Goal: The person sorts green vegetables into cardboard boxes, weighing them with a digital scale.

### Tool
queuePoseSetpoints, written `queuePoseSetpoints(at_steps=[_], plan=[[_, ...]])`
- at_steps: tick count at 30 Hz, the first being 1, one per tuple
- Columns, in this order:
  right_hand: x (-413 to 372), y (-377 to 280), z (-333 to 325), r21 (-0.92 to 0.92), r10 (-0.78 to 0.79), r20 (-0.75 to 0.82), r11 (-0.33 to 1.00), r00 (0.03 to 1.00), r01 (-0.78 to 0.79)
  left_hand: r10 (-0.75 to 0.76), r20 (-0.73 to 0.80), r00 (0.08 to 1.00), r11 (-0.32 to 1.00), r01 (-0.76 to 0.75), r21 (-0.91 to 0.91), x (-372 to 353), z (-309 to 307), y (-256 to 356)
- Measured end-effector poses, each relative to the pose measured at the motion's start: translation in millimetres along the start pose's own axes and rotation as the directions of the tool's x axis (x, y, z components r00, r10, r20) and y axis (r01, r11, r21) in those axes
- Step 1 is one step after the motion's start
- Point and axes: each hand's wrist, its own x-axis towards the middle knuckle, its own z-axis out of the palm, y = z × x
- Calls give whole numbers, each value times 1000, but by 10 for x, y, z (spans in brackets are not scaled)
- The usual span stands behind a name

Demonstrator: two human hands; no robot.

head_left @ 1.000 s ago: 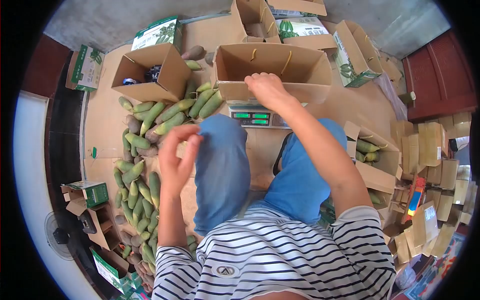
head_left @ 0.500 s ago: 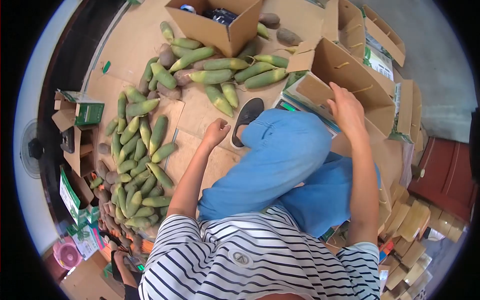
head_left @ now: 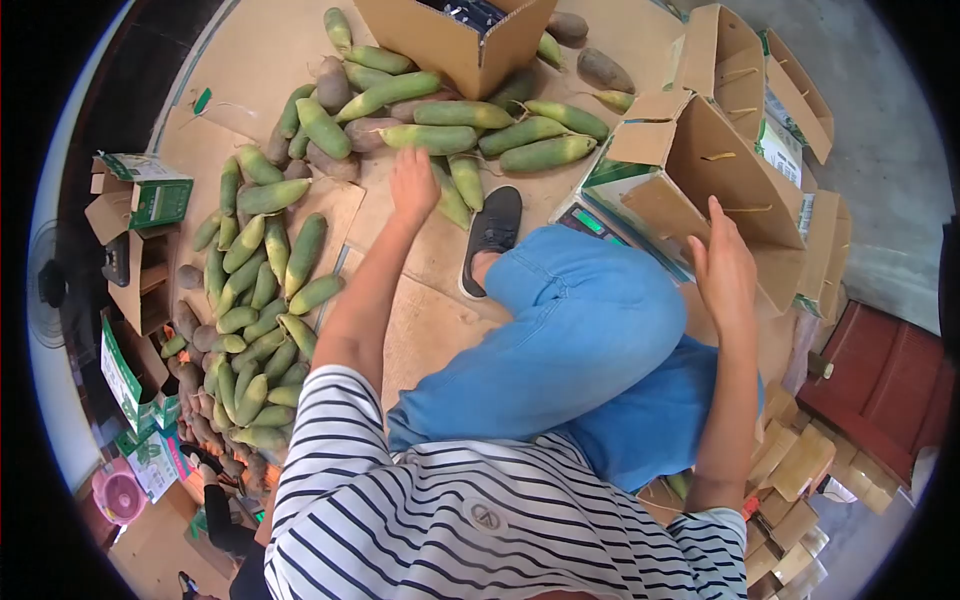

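My left hand (head_left: pixel 413 184) reaches forward over the floor, fingers stretched out, its fingertips overlapping the lower edge of a green radish (head_left: pixel 430 138). More green radishes lie around it, two of them just right of the hand, pointing toward my shoe (head_left: pixel 492 235). On my right, an open cardboard box (head_left: pixel 720 165) is tipped toward me on a scale with a lit green display (head_left: pixel 588 222). Close to that box's near flap, my right hand (head_left: pixel 726 268) holds nothing, its thumb apart from the fingers.
A pile of green and brown-skinned radishes (head_left: pixel 262 290) covers the floor at left. Another carton (head_left: pixel 460 45) stands ahead, with further boxes (head_left: pixel 800 95) at right. Green-and-white cartons (head_left: pixel 160 195) line the left side. A person's dark sleeve (head_left: pixel 228 525) shows at lower left.
My left hand has moved forward from beside the shoe to the row of radishes, its fingers straightening. My right hand has come away from the box's flap, and the view has shifted slightly.
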Motion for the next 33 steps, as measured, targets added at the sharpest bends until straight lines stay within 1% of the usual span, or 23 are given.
queuePoseSetpoints(at_steps=[3, 5, 6, 9, 10, 13, 14, 16, 17, 19, 21, 23, 25, 26, 27, 28, 29, 30, 32, 33], plan=[[-9, 121, 12, -46, 52, 42, 998, 998, -51, 85, -120, 989, 993, -75, 89, 394, 116, -25], [-46, 242, 37, -67, 95, 95, 994, 991, -89, 64, 38, 997, 991, -68, 113, 540, 260, -131], [-65, 293, 57, -79, 84, 98, 994, 992, -76, 50, 117, 992, 989, -65, 129, 572, 311, -148], [-60, 360, 92, -86, 45, 102, 996, 994, -37, 18, 322, 947, 945, -121, 304, 723, 154, -53], [-60, 353, 80, -73, 43, 101, 997, 994, -36, 28, 291, 956, 937, -127, 327, 720, 169, -45], [-75, 349, 69, -30, 15, 77, 999, 997, -12, 129, 241, 962, 915, -210, 346, 606, 218, -85], [-76, 362, 64, -18, 7, 59, 1000, 998, -6, 108, 238, 965, 928, -184, 323, 574, 261, -93], [-88, 372, 64, -43, 38, 84, 998, 996, -34, 66, 235, 970, 951, -132, 279, 479, 303, -116], [-89, 371, 71, -52, 47, 97, 998, 994, -43, -5, 314, 949, 978, -61, 198, 424, 286, -116], [-93, 375, 73, -40, 30, 77, 999, 997, -27, -121, 477, 871, 993, 105, 60, 306, 157, -111], [-105, 385, 93, -20, 11, 43, 1000, 999, -10, -145, 381, 913, 960, 224, -171, 0, 347, -223], [-130, 423, 120, -3, -9, -1, 1000, 1000, 9, -241, 437, 867, 868, 393, -303, -299, 279, -157], [-147, 453, 138, -27, -3, 9, 1000, 1000, 3, -263, 487, 833, 757, 491, -430, -762, 405, -227], [-149, 462, 153, -36, -4, 15, 999, 1000, 5, -264, 588, 764, 650, 592, -477, -981, 382, -234], [-159, 475, 173, -40, -1, 23, 999, 1000, 2, -266, 649, 713, 512, 675, -531, -1188, 305, -180], [-164, 492, 194, -44, 1, 30, 999, 1000, 0, -274, 702, 657, 478, 727, -494, -1440, 531, -321], [-168, 508, 211, -48, 5, 37, 999, 999, -3, -256, 766, 590, 402, 785, -470, -1520, 382, -262], [-177, 520, 229, -65, 10, 44, 998, 999, -7, -266, 762, 591, 311, 800, -513, -1554, 165, -126], [-186, 526, 246, -98, 17, 65, 995, 998, -11, -252, 593, 764, 429, 638, -639, -1412, -116, 62], [-195, 519, 236, -105, 25, 74, 994, 997, -17, -235, 499, 834, 482, 546, -685, -1328, -299, 178]])
